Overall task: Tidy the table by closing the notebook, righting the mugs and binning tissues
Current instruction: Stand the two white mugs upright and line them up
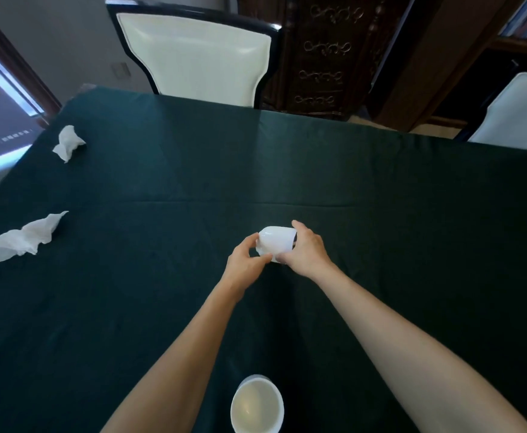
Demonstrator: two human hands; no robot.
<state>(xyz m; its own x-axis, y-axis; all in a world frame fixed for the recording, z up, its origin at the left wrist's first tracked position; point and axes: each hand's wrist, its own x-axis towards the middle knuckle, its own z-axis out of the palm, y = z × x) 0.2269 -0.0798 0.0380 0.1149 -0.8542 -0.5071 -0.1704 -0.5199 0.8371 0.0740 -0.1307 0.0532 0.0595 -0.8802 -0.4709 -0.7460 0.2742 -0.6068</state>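
A glossy white ceramic mug point(275, 242) lies on its side near the middle of the table covered with a dark green cloth point(381, 214), and both hands of the person are closed around it. The left hand point(246, 266) holds the rounded end of the mug, with the thumb on the upper part and the fingers curled under it. The right hand point(308, 251) grips the other end, the thumb over the top and the fingers wrapped at the side, so the mug is between the two hands and touching both. Whether the mug rests on the cloth or is a little lifted cannot be told. A second white mug point(257, 405) stands upright at the near edge of the table, between the two forearms; its inside looks pale and empty. Two crumpled white paper tissues are on the left part of the table, well apart from the hands: one long tissue point(21, 239) near the left edge and one smaller tissue point(67, 143) at the far left corner. A chair with a white padded back and dark frame point(193, 54) stands behind the far side of the table.
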